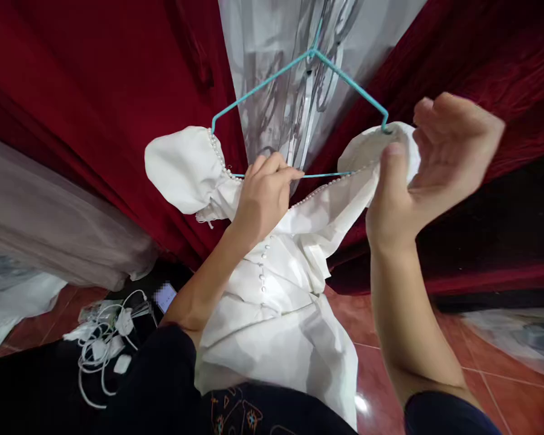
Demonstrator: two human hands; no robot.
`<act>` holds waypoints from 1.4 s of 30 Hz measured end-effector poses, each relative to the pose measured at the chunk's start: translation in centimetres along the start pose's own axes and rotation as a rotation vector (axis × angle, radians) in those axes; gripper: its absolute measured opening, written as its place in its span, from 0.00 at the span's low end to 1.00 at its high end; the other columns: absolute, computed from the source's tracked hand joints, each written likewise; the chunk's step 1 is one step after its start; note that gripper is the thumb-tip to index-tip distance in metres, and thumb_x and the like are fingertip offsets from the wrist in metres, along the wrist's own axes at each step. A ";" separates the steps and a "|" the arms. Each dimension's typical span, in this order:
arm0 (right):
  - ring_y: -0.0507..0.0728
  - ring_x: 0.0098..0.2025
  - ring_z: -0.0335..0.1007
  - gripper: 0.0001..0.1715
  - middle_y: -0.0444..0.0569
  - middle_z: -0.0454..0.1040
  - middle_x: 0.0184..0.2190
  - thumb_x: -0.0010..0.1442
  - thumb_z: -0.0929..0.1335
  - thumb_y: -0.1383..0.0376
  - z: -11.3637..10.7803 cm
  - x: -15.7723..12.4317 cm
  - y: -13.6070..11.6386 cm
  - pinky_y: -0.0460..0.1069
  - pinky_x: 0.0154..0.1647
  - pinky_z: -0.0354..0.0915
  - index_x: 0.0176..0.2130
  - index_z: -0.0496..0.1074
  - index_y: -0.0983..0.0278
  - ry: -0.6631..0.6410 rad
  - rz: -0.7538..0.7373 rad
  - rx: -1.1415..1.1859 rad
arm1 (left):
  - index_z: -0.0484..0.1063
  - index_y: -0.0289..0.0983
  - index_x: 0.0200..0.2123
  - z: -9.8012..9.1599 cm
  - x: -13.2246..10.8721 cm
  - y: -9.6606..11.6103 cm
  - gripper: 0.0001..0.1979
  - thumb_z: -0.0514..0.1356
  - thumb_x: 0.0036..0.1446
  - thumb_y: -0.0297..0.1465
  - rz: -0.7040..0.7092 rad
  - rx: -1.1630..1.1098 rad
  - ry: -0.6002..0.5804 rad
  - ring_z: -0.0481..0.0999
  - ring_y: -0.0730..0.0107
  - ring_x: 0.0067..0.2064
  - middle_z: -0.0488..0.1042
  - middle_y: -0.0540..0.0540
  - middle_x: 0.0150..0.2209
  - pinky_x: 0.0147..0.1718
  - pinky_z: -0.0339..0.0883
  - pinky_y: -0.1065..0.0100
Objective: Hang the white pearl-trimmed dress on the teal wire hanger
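A white dress [276, 302] with puffed sleeves, a pearl-trimmed neckline and a row of small buttons hangs on a teal wire hanger [272, 75]. My left hand [265, 193] is closed in a pinch on the hanger's bottom bar together with the neckline at the middle. My right hand [430, 166] pinches the right puffed sleeve [369, 151] between thumb and fingers, at the hanger's right corner. The left sleeve [181, 169] hangs free over the hanger's left end.
Dark red velvet curtains [95, 90] flank a sheer white curtain [281, 36] behind the dress. A grey drape [49, 229] lies at left. White chargers and cables [102, 341] and a phone [164, 297] sit on the red tiled floor [480, 362].
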State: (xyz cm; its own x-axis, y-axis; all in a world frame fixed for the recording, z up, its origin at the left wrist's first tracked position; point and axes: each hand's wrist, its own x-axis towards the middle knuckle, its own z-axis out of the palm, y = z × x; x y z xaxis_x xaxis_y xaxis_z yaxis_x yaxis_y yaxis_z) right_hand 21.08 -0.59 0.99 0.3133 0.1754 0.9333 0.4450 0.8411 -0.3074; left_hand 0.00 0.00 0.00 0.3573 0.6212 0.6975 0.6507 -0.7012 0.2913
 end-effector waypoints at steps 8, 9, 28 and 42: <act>0.58 0.44 0.76 0.17 0.50 0.83 0.48 0.73 0.65 0.60 2.9 -4.6 0.3 0.57 0.51 0.68 0.56 0.75 0.61 -0.644 -0.009 -0.349 | 0.82 0.39 0.46 1.1 0.0 -0.5 0.17 0.55 0.71 0.20 -0.007 -0.062 -0.001 0.77 0.57 0.49 0.78 0.43 0.46 0.55 0.74 0.55; 0.57 0.42 0.75 0.18 0.49 0.83 0.47 0.73 0.64 0.61 3.2 -5.2 0.8 0.57 0.51 0.66 0.57 0.75 0.61 -0.624 -0.017 -0.387 | 0.82 0.39 0.48 1.1 -0.1 -0.8 0.17 0.54 0.72 0.20 0.002 -0.108 0.028 0.78 0.58 0.51 0.78 0.43 0.48 0.56 0.74 0.56; 0.56 0.40 0.69 0.14 0.46 0.83 0.40 0.76 0.64 0.58 3.2 -5.5 0.8 0.58 0.53 0.59 0.45 0.78 0.59 -0.550 0.004 -0.422 | 0.79 0.35 0.47 -5.6 1.4 -10.6 0.16 0.52 0.78 0.34 -0.202 -0.056 0.480 0.84 0.70 0.50 0.84 0.52 0.44 0.54 0.77 0.58; 0.56 0.38 0.68 0.22 0.46 0.81 0.36 0.76 0.65 0.50 4.3 -5.4 0.7 0.56 0.50 0.58 0.41 0.79 0.60 -0.524 0.115 -0.375 | 0.83 0.37 0.40 -6.6 -6.8 -9.6 0.12 0.60 0.56 0.24 -0.508 -0.128 0.375 0.86 0.64 0.42 0.85 0.48 0.38 0.45 0.81 0.65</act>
State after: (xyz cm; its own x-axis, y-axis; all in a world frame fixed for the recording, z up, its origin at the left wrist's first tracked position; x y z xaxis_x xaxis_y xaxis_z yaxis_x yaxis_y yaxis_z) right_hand 16.06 1.30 -3.49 -0.0318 0.5597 0.8281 0.7252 0.5830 -0.3662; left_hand -13.13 0.22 -3.25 -0.2479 0.7388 0.6267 0.5840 -0.4021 0.7051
